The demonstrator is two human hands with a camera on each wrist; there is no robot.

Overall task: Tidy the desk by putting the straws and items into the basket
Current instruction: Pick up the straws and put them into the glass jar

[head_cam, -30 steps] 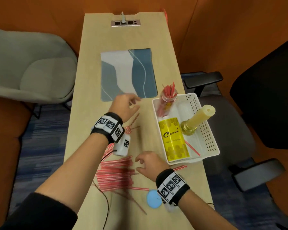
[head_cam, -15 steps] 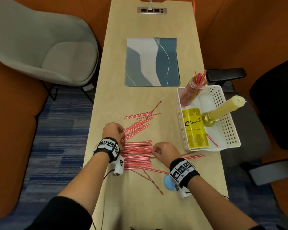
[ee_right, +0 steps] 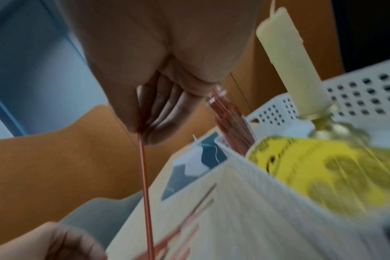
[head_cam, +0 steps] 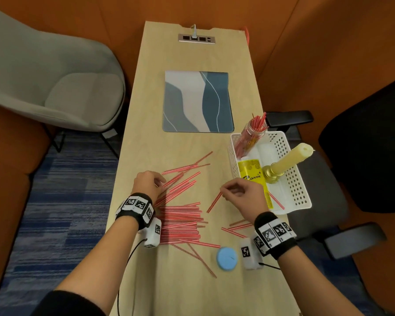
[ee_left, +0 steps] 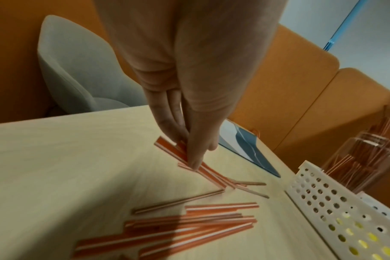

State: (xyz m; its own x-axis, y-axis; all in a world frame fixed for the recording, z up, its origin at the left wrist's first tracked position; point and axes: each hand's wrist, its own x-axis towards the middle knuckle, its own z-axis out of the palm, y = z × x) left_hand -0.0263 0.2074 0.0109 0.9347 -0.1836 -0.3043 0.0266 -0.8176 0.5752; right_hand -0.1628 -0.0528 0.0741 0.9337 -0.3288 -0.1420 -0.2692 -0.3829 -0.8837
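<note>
Head view: right hand pinches one red straw by its top end between thumb and fingertips, lifted off the desk just left of the white basket. Left hand has fingertips down on the loose straws, fingers curled; whether it actually grips them, can't tell. Basket holds a straw jar, yellow box, candle.

The only wording I can read is a script brand, something like "Corrie", on the yellow box lying in the white basket at my two o'clock; the wristband markers are coded squares, not text.
</note>
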